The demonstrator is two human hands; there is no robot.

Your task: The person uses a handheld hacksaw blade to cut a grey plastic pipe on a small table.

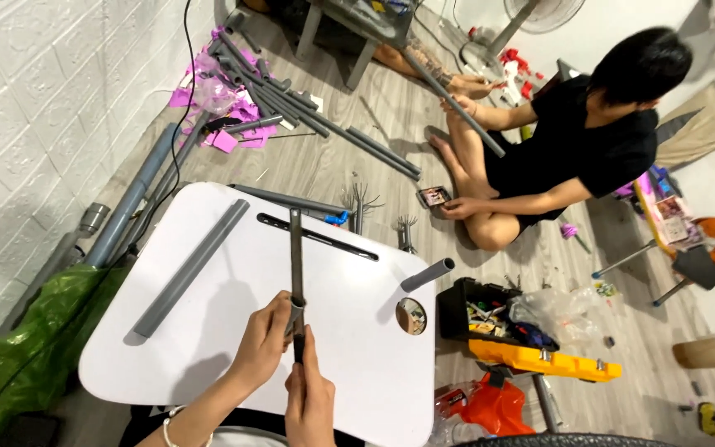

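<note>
A thin grey pipe [296,257] was held upright-looking along the middle of the white table [357,348], its near end seated in a small grey fitting [295,313] just above the table's near edge. The fitting was gripped by the left hand [262,343], whose fingers were curled closed around it. The right hand [309,401] was closed just below, wrapped around a dark stub at the bottom of the same piece, so that both hands were stacked and touching. To the left of the pipe, a thicker grey pipe [192,266] was laid diagonally on the table, well apart from the hands. A dark slot [318,237] was cut across the far part of the table, and a round hole [411,316] was seen near its right edge, with a short grey pipe piece [428,274] just beyond that edge. A green plastic bag [39,339] was heaped on the floor to the left. A black and yellow toolbox [531,339] was set open on the floor to the right. Farther off, another person [573,141] was seated on the floor with a long grey pipe [457,103] held in hand, and more grey pipes [291,103] were scattered beside pink scraps [233,108].
</note>
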